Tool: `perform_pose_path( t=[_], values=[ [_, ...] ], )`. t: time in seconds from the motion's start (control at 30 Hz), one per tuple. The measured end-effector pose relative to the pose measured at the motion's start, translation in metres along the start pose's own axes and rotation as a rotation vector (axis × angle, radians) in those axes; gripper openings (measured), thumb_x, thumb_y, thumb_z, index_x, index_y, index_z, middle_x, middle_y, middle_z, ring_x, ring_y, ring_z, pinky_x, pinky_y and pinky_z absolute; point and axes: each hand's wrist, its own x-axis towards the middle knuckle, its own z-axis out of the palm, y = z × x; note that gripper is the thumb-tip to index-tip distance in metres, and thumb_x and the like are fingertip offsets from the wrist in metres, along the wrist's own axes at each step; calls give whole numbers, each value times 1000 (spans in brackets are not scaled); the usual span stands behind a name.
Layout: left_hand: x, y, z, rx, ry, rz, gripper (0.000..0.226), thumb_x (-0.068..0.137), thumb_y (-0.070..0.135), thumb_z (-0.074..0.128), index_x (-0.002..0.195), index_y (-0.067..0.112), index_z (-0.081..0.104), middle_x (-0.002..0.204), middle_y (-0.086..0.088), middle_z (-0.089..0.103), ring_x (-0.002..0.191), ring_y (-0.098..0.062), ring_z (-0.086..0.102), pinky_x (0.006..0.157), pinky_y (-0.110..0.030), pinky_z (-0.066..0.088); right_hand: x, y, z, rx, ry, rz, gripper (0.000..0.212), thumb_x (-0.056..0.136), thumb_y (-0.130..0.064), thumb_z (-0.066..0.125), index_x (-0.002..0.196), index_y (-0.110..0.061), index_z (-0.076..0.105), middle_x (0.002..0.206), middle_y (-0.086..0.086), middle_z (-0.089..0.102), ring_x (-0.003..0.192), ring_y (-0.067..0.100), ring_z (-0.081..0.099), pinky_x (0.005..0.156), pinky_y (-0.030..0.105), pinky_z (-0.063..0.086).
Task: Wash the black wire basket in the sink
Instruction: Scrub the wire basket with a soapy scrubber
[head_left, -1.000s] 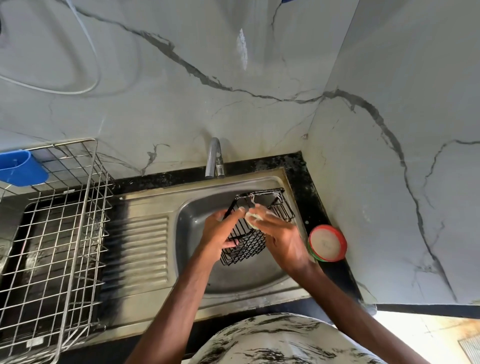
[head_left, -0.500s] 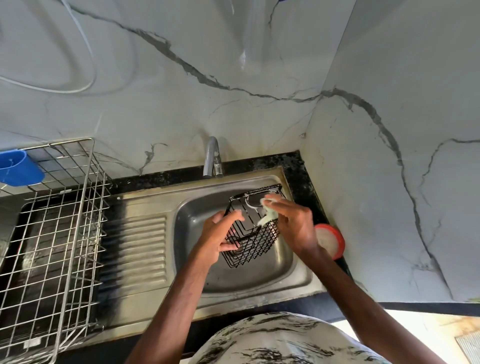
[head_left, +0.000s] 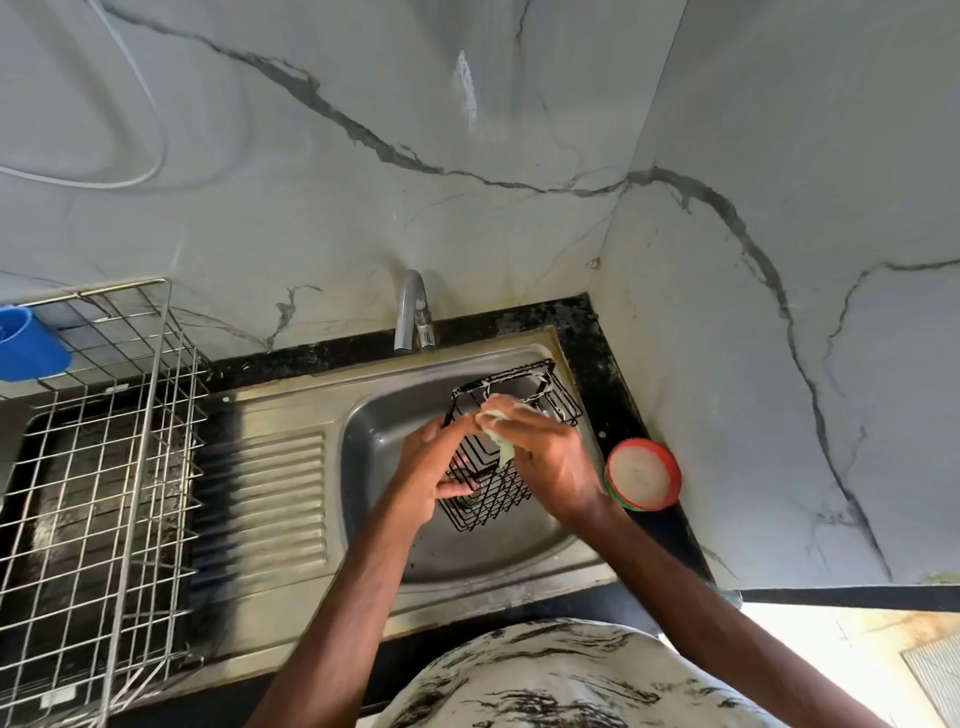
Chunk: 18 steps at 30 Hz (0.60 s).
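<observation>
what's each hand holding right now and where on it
The left hand grips the black wire basket by its left side wires, over the sink. The right hand holds a pale scrub pad pressed on the basket's wires.

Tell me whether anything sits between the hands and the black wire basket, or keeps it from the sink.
Nothing visible does. The left hand grips the black wire basket directly; the right hand presses a pale scrubber against its wires. The basket is held tilted over the sink bowl.

My black speckled counter (head_left: 597, 364) carries the steel sink (head_left: 291, 488). A wire rack (head_left: 104, 467) stands left; a red-rimmed tub (head_left: 643, 474) sits right.
</observation>
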Motion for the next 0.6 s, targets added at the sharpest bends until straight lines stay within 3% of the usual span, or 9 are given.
perform_pose_path(
  t=[0.07, 0.13, 0.2, 0.3, 0.4, 0.5, 0.6],
  values=[
    [2, -3, -2, 4, -7, 13, 9, 93, 34, 74, 95, 27, 69, 135, -6, 53, 123, -30, 54, 64, -35, 59, 0, 16, -7, -9, 52, 61, 28, 95, 4, 53, 107, -5, 77, 112, 11, 75, 97, 18, 75, 64, 21, 62],
    [6, -6, -5, -1, -2, 38, 8, 91, 30, 76, 90, 23, 73, 127, 3, 56, 121, -26, 55, 63, -34, 60, -3, 29, -13, -17, 109, 187, 34, 89, 15, 55, 107, -4, 76, 114, 11, 75, 101, 18, 74, 73, 20, 61],
    [8, -8, -7, -3, -11, 73, 10, 89, 31, 77, 93, 21, 76, 118, 14, 59, 119, -24, 57, 63, -33, 61, 1, 34, -16, -22, 145, 265, 37, 87, 18, 55, 107, -4, 76, 115, 10, 74, 104, 18, 73, 82, 17, 59],
    [7, -7, -3, 14, -36, 107, 19, 87, 31, 80, 103, 23, 75, 112, 18, 62, 106, -10, 60, 78, -43, 64, 14, 17, -10, 7, 133, 196, 26, 93, -2, 57, 109, -6, 77, 117, 9, 74, 103, 15, 73, 81, 20, 60],
    [9, -8, 3, 41, -36, 133, 31, 88, 33, 82, 115, 33, 68, 103, 24, 61, 96, 2, 58, 87, -51, 62, 27, -2, 4, 57, 61, 125, 24, 88, 3, 70, 110, -5, 77, 119, 10, 73, 105, 16, 73, 86, 17, 57],
    [9, -10, -1, 42, -37, 139, 32, 87, 36, 82, 114, 39, 66, 105, 25, 60, 97, 3, 58, 82, -48, 64, 33, 1, 6, 67, -6, 42, 24, 89, 2, 66, 109, -5, 77, 117, 11, 74, 106, 18, 72, 87, 22, 59],
    [14, -16, -5, 70, -31, 132, 35, 81, 38, 85, 112, 29, 74, 123, 16, 62, 99, 5, 56, 79, -44, 63, 30, 25, -1, 24, 66, 146, 30, 89, 12, 61, 105, -8, 77, 112, 10, 75, 96, 16, 75, 75, 25, 62]
  ],
)
